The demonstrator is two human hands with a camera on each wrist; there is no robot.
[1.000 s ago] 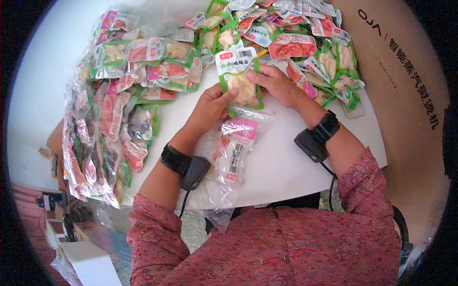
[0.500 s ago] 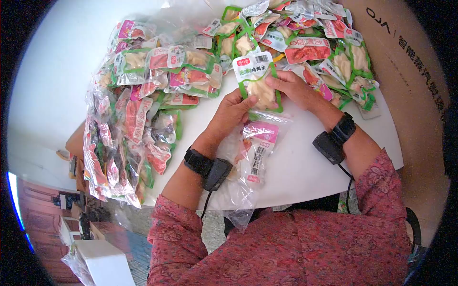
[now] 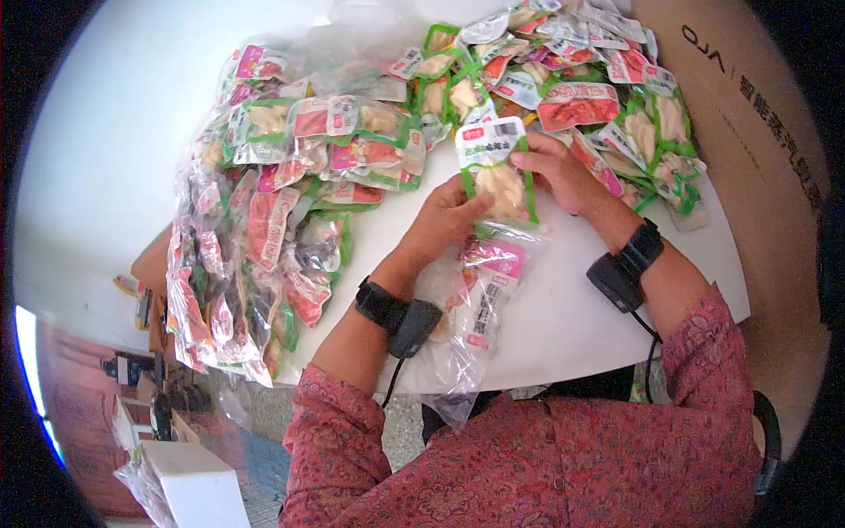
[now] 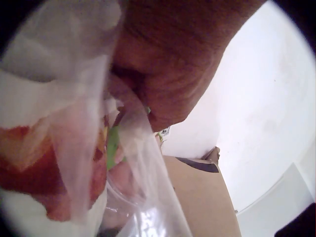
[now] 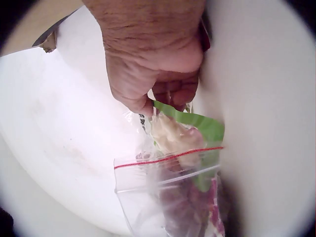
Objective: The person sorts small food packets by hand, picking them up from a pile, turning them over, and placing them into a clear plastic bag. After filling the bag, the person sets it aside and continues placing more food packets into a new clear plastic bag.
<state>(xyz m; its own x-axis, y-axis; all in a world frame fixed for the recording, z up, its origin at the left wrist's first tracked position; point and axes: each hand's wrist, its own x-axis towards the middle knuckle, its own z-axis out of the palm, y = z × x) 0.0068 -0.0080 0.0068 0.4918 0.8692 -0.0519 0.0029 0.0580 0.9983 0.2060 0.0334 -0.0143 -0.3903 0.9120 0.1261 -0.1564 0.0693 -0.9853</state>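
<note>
Pouch (image 3: 503, 188) lowered slightly toward the clear bag (image 3: 463, 371) below the fingers (image 3: 476, 208); pinched at opposite edges by left hand (image 3: 443, 220) and right hand (image 3: 565, 178) (label (image 3: 486, 148) visible), presumably for steadiness.

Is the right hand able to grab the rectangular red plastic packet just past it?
Probably yes: the red packet lies close beyond the right hand, mostly uncovered. But that hand pinches the white-topped, green-edged plastic pouch, so it would likely need to let go first.
</note>
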